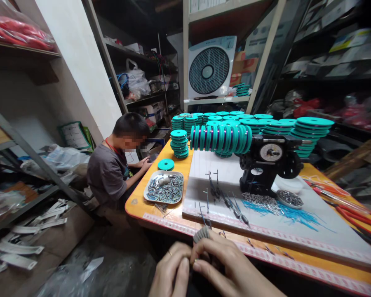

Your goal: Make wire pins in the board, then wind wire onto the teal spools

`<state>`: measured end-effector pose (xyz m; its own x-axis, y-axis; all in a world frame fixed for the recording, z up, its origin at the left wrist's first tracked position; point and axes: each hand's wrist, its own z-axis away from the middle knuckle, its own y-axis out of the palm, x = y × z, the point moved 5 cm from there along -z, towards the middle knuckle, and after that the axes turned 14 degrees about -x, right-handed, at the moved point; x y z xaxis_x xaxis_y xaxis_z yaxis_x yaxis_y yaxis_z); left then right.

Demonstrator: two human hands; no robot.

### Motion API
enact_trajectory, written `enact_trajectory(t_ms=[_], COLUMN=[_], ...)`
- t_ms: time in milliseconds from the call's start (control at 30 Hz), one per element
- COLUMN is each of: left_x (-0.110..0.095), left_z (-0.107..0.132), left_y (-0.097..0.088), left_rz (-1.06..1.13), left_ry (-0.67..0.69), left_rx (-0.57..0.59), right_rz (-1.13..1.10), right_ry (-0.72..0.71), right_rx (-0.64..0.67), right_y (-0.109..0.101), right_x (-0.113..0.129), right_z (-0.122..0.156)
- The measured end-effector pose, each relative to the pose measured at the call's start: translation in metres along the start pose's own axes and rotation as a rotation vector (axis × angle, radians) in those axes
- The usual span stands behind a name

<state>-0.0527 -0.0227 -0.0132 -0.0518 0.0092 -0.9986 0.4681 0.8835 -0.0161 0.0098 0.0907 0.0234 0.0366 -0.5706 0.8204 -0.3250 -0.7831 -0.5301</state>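
Note:
My left hand (173, 270) and my right hand (224, 262) meet at the table's front edge, fingertips pinched close together. Whatever lies between them is too small or hidden to make out. A grey wrap (201, 234) covers one finger of my right hand. Just beyond, several thin dark rods with wires (231, 206) lie on a grey board (200, 173). Behind them stands a black hand-cranked machine (258, 165) with a dial, carrying a row of teal spools (221, 138) on its shaft. Fine threads seem to hang from the spools.
A white tray (148, 196) of small metal pieces stands at the left. Stacked teal discs (179, 142) line the back. Silver beads (259, 202), blue strands (299, 216) and red-handled tools (355, 214) lie to the right. A seated person (111, 165) is at the left; a box fan (208, 68) stands behind.

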Motion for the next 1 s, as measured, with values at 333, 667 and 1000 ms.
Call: enact_trajectory(t_ms=[333, 667, 1000], left_x=[-0.047, -0.044, -0.015], left_z=[-0.075, -0.061, -0.026], left_y=[0.042, 0.044, 0.027], left_rz=[0.301, 0.487, 0.410], left_ry=[-0.086, -0.174, -0.225], left_rx=[0.149, 0.148, 0.127], right_rz=[0.026, -1.061, -1.150], right_ry=[0.103, 0.540, 0.589], right_rx=[-0.177, 0.043, -0.116], right_y=[-0.057, -0.026, -0.025], right_x=[0.010, 0.003, 0.006], right_z=[-0.049, -0.103, -0.103])
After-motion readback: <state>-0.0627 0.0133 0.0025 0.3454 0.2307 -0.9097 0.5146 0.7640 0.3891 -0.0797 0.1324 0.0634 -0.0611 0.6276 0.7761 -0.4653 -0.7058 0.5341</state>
